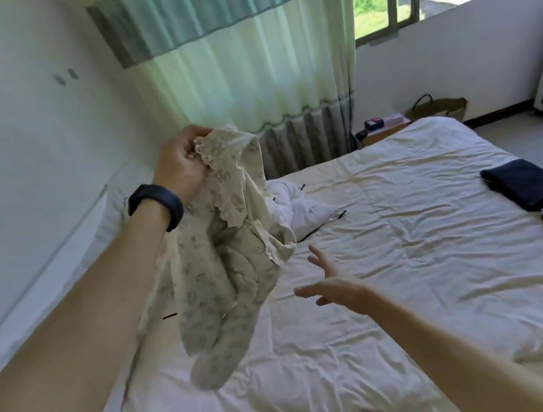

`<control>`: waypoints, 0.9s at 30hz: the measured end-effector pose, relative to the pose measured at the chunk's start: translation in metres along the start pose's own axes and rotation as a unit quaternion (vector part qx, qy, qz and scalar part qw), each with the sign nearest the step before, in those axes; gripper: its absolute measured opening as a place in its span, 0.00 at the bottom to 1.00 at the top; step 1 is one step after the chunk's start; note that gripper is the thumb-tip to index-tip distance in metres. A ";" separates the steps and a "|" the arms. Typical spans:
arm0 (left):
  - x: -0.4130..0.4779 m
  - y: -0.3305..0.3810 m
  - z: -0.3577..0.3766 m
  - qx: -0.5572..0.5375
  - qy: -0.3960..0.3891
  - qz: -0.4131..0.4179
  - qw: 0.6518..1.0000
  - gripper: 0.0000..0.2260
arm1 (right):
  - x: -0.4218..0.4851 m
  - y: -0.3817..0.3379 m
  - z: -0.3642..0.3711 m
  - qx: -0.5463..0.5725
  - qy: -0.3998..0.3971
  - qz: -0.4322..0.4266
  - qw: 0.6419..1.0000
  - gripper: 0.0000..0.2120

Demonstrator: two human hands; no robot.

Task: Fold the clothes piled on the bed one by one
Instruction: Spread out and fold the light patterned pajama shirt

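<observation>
Plainly soft, light, floppy (lace likely delicate): floral garment [224, 281] dangling above the bed [425, 254] near its left edge, pinched at its lace trim by left hand [181, 164]. Right hand [336, 287] spread, empty; should take the trim's free end.

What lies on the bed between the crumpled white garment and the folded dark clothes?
Nothing: the head view shows only bare, wrinkled sheet between the white garment and the folded dark clothes.
</observation>
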State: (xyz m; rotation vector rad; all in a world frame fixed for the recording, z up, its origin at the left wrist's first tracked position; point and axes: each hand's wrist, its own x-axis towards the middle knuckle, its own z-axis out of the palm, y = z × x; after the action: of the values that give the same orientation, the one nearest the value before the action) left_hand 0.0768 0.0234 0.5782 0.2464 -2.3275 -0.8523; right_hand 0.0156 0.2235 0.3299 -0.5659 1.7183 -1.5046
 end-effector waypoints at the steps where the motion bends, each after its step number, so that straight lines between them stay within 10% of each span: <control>1: -0.001 -0.003 -0.006 -0.003 0.004 -0.005 1.000 0.07 | 0.010 -0.005 0.004 -0.005 0.010 -0.012 1.000 0.48; 9: -0.012 -0.037 -0.038 0.020 0.042 -0.052 0.998 0.07 | 0.045 -0.030 0.014 -0.008 -0.038 0.004 0.999 0.04; 18: -0.058 -0.118 -0.047 0.290 -0.102 -0.137 0.941 0.11 | 0.010 -0.070 -0.110 -0.020 0.182 -0.026 0.983 0.08; 23: -0.108 -0.137 -0.011 0.151 -0.328 -0.294 0.885 0.27 | -0.012 -0.064 -0.133 -0.195 0.263 -0.094 0.940 0.11; 27: -0.152 -0.154 0.012 -0.186 -0.427 -0.426 0.776 0.32 | -0.028 -0.035 -0.137 -0.267 0.272 -0.099 0.919 0.09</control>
State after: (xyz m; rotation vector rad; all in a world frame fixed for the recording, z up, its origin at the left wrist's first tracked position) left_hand 0.1817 -0.0326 0.3969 0.9487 -2.7260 -2.2321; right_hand -0.0794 0.3231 0.3722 -0.6482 2.6147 -1.4032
